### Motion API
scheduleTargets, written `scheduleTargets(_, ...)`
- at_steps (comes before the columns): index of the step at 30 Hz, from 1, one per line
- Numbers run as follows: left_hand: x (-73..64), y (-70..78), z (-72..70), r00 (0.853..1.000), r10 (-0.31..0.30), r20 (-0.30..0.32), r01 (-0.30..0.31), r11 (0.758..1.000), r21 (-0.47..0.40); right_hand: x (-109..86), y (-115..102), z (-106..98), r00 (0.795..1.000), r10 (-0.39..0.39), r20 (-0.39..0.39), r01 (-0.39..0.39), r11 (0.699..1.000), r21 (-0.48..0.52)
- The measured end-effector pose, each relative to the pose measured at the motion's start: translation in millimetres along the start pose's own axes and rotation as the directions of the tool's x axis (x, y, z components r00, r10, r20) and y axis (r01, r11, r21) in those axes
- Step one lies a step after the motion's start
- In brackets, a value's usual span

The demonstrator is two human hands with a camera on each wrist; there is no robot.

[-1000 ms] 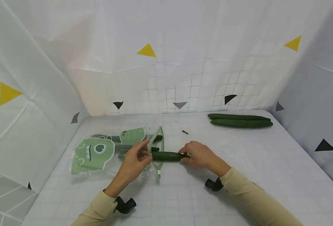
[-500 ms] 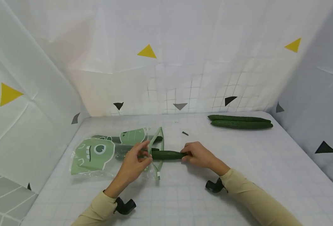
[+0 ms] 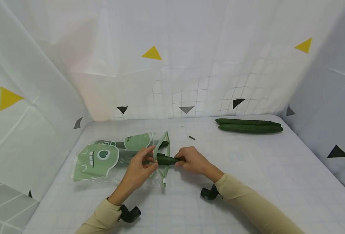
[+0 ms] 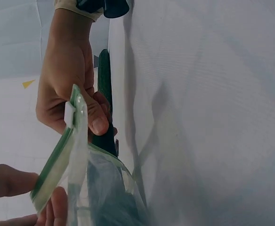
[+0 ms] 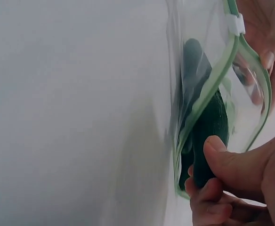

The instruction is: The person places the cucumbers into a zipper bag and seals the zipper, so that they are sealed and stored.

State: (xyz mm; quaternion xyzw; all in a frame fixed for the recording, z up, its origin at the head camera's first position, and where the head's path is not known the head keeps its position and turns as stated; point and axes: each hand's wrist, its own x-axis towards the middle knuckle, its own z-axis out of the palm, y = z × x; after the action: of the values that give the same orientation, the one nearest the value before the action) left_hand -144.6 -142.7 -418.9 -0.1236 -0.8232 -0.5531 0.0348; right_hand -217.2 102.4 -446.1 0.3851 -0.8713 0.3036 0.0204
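Observation:
A clear zip bag [image 3: 97, 162] with green monster prints lies on its side, its green-edged mouth turned right. My left hand [image 3: 139, 167] pinches the near edge of that mouth between thumb and fingers, holding it apart. With its thumb and fingers, my right hand [image 3: 193, 161] grips the outer end of a cucumber [image 3: 166, 160]. Most of this cucumber is inside the bag, partly hidden by the left hand and the prints. Other cucumbers [image 3: 163, 143] lie in the bag behind it. The right wrist view shows the held cucumber [image 5: 210, 127] passing the green zip beside its white slider [image 5: 236, 24].
Two more cucumbers [image 3: 250, 128] lie side by side at the back right of the white table [image 3: 248, 169]. A small dark stem piece [image 3: 191, 137] lies behind the right hand. White sheets with yellow and black triangles [image 3: 152, 53] enclose the back and sides.
My right hand has moved left, pushing the cucumber deeper into the bag, so less of it sticks out. The left hand stays on the bag's mouth.

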Motion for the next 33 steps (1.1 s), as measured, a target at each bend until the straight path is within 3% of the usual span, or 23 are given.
scheduleTargets(9,-0.3,-0.3,-0.8,1.0,0.002,0.001,-0.002,1.0,0.014,15.2,-9.0,16.4,0.995,0.086,-0.049,-0.079,0.99,0.117)
scheduleTargets(17,0.0,-1.4,-1.8,1.0,0.007,0.013,-0.007,1.0,-0.007,26.6,-17.0,23.9,0.993,0.085,-0.078,-0.074,0.989,0.13)
scheduleTargets(26,-0.7,-1.6,-1.6,1.0,0.008,0.013,-0.007,1.0,-0.015,41.6,-22.6,38.5,0.999,0.019,-0.043,-0.016,0.998,0.066)
scheduleTargets(33,-0.2,-1.9,-1.6,1.0,-0.001,0.016,0.001,1.0,0.001,34.1,-15.5,36.6,0.998,0.067,0.001,-0.066,0.991,0.117)
